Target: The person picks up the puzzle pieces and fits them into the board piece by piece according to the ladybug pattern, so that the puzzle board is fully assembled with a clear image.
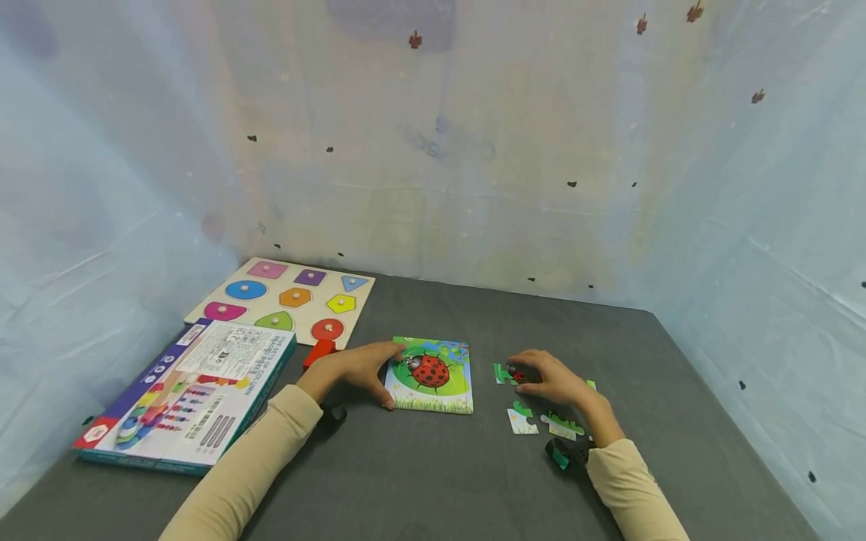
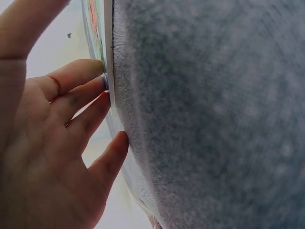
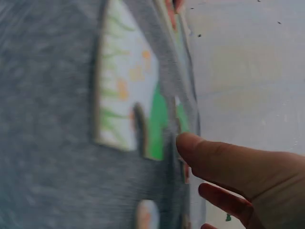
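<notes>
A square ladybug puzzle board (image 1: 430,376) lies flat on the grey table. My left hand (image 1: 361,368) rests at its left side, fingers near the upper corner and thumb near the lower one. In the left wrist view, the spread fingers (image 2: 90,71) reach the board's edge (image 2: 109,52). My right hand (image 1: 555,379) is over a green, red and black puzzle piece (image 1: 502,374), thumb and fingertips apart around its right end, which they partly cover. Nearer to me lie a white and green piece (image 1: 523,421) and a green-edged piece (image 1: 563,427).
At the left, a boxed toy (image 1: 203,391) lies near a shape-knob board (image 1: 291,297). A red block (image 1: 319,352) sits behind my left wrist. Dark wrist devices, one of them a black one (image 1: 568,454), are at both wrists. Pale sheeting (image 1: 433,210) encloses the table.
</notes>
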Motion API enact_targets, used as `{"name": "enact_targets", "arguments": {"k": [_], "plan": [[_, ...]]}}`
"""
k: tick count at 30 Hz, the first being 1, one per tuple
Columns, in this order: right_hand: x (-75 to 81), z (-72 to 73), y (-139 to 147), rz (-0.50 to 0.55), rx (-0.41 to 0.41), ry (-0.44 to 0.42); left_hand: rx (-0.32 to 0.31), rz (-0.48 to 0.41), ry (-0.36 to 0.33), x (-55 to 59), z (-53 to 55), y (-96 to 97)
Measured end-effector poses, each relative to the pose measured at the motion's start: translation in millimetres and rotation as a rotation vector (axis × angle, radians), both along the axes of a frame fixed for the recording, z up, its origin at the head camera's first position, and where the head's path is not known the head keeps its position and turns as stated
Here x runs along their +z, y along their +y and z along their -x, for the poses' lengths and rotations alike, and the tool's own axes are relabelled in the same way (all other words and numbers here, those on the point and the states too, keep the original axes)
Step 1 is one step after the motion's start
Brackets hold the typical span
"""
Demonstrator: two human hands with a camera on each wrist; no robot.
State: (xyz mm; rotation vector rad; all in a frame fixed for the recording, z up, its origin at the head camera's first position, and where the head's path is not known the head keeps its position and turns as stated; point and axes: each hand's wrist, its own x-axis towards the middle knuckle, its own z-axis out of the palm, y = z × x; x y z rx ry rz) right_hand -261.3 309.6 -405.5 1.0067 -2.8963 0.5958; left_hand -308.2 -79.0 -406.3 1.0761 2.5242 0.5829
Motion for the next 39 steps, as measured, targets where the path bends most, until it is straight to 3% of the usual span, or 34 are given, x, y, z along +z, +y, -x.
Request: {"name": "enact_targets", "arguments": {"k": [9, 21, 29, 39], "plan": [[-7.5, 1.0, -5, 0.048, 0.042, 0.056, 0.017, 0.0, -0.008, -1.1, -0.6, 0.7], [-9.2, 0.5, -9, 0.06, 0.027, 0.092, 0.01, -0.006, -0.017, -1.8, 0.2, 0.9], [-1.2, 1.7, -22, 0.122, 0.036, 0.141, 0.0, -0.009, -0.005, -2.0, 1.2, -0.2], [12.3, 8.0, -63, 0.163, 0.088, 0.136, -0.031, -0.013, 0.001, 0.6, 0.7, -1.1]]}}
